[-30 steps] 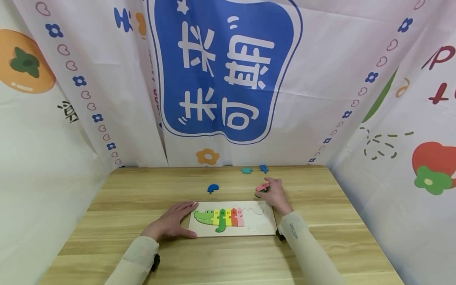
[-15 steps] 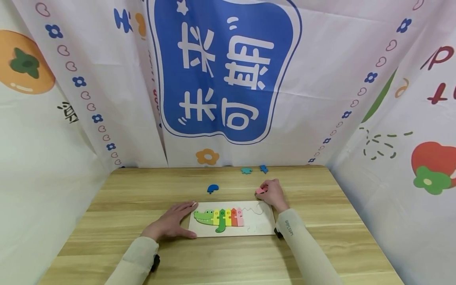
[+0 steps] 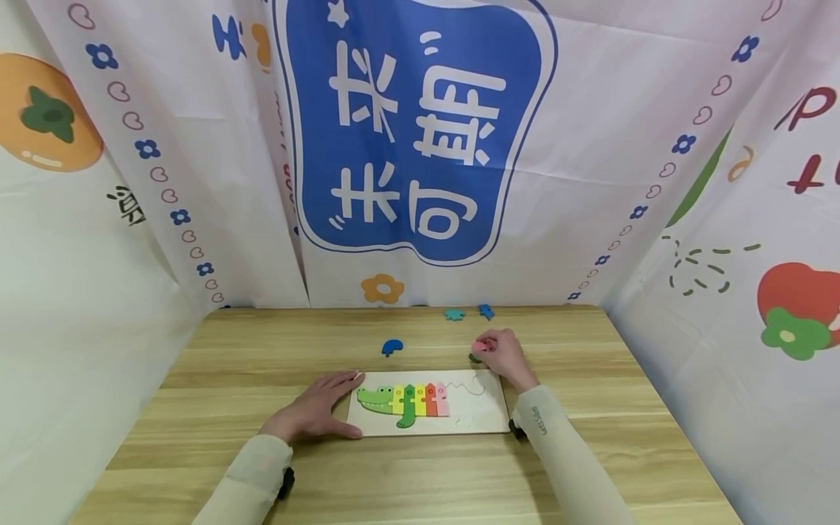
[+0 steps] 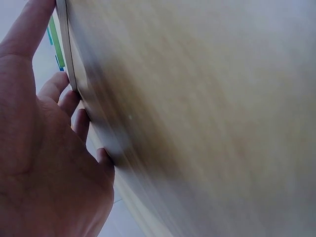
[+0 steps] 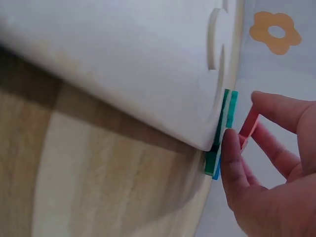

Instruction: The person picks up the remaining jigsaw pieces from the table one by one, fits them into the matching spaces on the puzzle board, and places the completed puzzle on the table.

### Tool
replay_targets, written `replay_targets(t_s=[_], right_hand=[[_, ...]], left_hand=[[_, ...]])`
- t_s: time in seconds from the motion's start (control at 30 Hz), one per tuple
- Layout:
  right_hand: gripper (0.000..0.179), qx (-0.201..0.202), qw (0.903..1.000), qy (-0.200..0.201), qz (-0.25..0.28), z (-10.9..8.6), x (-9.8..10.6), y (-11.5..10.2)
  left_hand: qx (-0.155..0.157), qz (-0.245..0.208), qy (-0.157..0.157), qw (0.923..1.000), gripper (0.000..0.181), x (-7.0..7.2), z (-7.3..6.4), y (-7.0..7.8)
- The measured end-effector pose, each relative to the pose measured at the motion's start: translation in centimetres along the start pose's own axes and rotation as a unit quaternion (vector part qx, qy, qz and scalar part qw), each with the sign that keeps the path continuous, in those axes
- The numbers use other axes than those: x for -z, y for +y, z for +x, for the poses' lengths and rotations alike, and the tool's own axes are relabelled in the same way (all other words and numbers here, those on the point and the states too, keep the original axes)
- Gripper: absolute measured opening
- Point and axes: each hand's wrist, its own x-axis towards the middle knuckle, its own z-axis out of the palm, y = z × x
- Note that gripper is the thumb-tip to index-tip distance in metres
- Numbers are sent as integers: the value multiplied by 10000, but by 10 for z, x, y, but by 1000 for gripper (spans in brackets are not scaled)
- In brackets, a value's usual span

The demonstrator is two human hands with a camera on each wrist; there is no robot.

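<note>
A white puzzle board (image 3: 479, 415) lies on the table, with a crocodile head (image 3: 375, 399) and several yellow, green, red and pink body pieces joined in it. My left hand (image 3: 316, 408) rests at the board's left end, thumb and fingers spread along the edge, as the left wrist view (image 4: 54, 143) also suggests. Just past the board's back right corner, my right hand (image 3: 507, 359) pinches a pink puzzle piece (image 3: 481, 347) between thumb and fingers; it looks reddish in the right wrist view. Below it sits a dark green piece (image 3: 475, 359), partly hidden by the hand.
A blue curved piece (image 3: 392, 346) lies behind the board. Farther back are a teal piece (image 3: 454, 314) and another blue piece (image 3: 485, 311), near the table's (image 3: 262, 350) rear edge. Printed white cloth (image 3: 590, 182) hangs at the back and both sides.
The right hand has shifted slightly and turned the pink piece in its fingers, lifting it a little off the green piece. The left hand and the board have stayed put.
</note>
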Motion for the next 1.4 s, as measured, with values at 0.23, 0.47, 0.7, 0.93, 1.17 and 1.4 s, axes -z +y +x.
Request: replay_targets(t_s=[0.23,0.47,0.7,0.93,1.17,1.4], right_hand=[[30,-35,9928,-183,1183,1,6,-1],[45,-180,9769,-370,2095,-1,9,1],[48,-157,9632,-554,2625,-1,10,3],[48,75,9690,-456,2427,0,11,3],[32,-44,9650,-208,2615,0,8,2],[37,-172,9452,-319,3245,-3,8,-1]], left_hand=[[62,-40,-4,10000,110,1,0,0],[78,-68,0,9999,110,1,0,0],[44,-94,7,9999,110,1,-1,0],[81,-92,-16,9999,111,1,-1,0],[52,-74,2,10000,111,0,-1,0],[41,-77,-7,10000,111,1,-1,1]])
